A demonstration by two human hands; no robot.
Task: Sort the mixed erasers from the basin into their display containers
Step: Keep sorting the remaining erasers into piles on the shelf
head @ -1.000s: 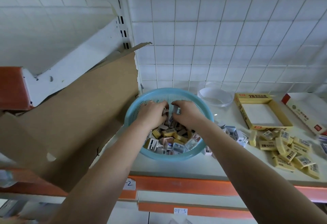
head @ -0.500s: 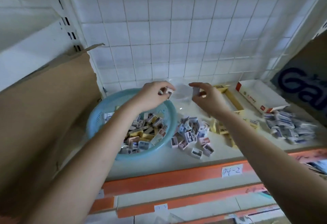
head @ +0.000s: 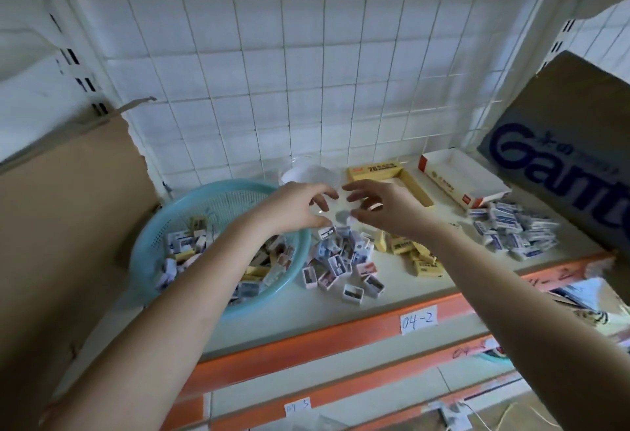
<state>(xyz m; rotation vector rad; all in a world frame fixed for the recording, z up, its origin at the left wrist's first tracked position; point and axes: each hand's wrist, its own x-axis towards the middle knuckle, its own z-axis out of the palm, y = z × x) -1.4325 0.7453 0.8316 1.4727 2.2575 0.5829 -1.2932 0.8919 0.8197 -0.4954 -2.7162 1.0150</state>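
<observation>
The left hand [head: 293,205] and right hand [head: 383,207] hang close, loose and empty, over the eraser pile [head: 341,260], maybe grouping one kind

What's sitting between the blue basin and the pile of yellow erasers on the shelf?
In the head view, a loose heap of white-cased erasers lies between the basin and the yellow erasers.

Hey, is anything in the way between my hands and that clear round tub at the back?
Nothing visible does. The clear tub sits just beyond the left hand and right hand, which hover over the loose eraser pile; the yellow box stands to its right, off the path.
</observation>
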